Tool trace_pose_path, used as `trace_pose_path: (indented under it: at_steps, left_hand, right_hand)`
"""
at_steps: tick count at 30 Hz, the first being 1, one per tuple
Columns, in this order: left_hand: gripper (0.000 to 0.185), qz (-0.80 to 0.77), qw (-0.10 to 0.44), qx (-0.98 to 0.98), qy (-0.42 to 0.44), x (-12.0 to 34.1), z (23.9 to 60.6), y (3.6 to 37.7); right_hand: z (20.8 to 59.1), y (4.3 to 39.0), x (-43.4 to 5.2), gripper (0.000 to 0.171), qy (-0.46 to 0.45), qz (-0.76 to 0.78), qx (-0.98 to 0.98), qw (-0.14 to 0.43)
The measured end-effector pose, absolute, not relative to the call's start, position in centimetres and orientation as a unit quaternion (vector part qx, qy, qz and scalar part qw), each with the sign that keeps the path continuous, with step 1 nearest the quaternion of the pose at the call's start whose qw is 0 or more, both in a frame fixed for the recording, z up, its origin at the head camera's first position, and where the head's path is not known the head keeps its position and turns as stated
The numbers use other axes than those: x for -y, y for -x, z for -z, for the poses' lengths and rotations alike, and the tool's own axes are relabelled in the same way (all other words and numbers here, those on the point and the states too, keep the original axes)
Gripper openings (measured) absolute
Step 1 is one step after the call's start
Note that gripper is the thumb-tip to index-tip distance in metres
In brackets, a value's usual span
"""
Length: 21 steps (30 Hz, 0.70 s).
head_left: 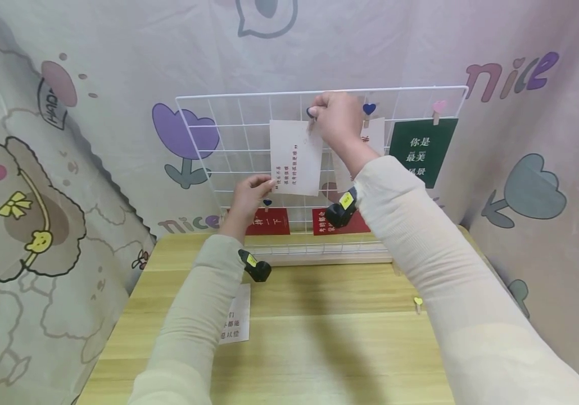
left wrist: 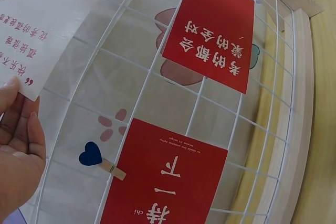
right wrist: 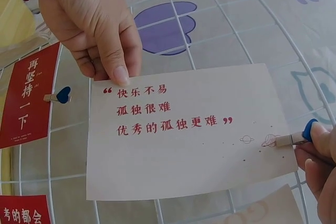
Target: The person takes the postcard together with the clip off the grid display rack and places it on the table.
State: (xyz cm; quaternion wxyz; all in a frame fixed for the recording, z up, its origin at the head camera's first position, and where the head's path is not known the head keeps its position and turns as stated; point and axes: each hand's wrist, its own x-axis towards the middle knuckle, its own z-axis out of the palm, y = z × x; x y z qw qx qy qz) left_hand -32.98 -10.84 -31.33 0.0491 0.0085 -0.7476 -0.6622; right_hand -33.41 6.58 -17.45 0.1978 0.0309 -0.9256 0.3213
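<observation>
A white card (head_left: pixel 297 160) printed with red characters stands against the upper middle of a white wire grid (head_left: pixel 239 138). My left hand (head_left: pixel 250 197) pinches its lower left corner between thumb and fingers. At the card's upper edge, my right hand (head_left: pixel 339 117) pinches a small wooden clothespin (right wrist: pixel 289 139) topped by a blue heart. In the right wrist view the clothespin's tip lies over the card's printed planet drawing. Below the left hand, a red card (left wrist: pixel 168 177) hangs by another blue-heart clothespin (left wrist: pixel 107 167).
A second red card (left wrist: pixel 212 35), a green card (head_left: pixel 423 149) and another white card (head_left: pixel 374 135), partly behind my right hand, hang on the grid. On the wooden table (head_left: pixel 289 349) lie a loose white card (head_left: pixel 239 315), partly under my left sleeve, and a yellow-heart clothespin (head_left: pixel 418 304).
</observation>
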Motion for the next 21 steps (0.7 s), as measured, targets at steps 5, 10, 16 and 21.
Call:
trace_pose_path:
  at_steps: [5, 10, 16, 21]
  left_hand:
    - [0.024, 0.665, 0.052, 0.745, -0.009, 10.92, 31.27, 32.79]
    - [0.025, 0.658, 0.056, 0.751, -0.001, 11.12, 31.35, 32.65]
    - [0.025, 0.655, 0.060, 0.754, 0.003, 11.21, 31.14, 32.45]
    - [0.024, 0.651, 0.060, 0.756, 0.001, 11.19, 30.90, 32.25]
  right_hand:
    - [17.54, 33.35, -6.60, 0.022, -0.031, -0.331, 0.922, 0.198]
    - [17.91, 33.36, -6.62, 0.021, -0.035, -0.346, 0.914, 0.211]
    - [17.99, 33.47, -6.51, 0.020, -0.038, -0.355, 0.905, 0.232]
    - [17.84, 33.35, -6.42, 0.019, -0.038, -0.370, 0.897, 0.240]
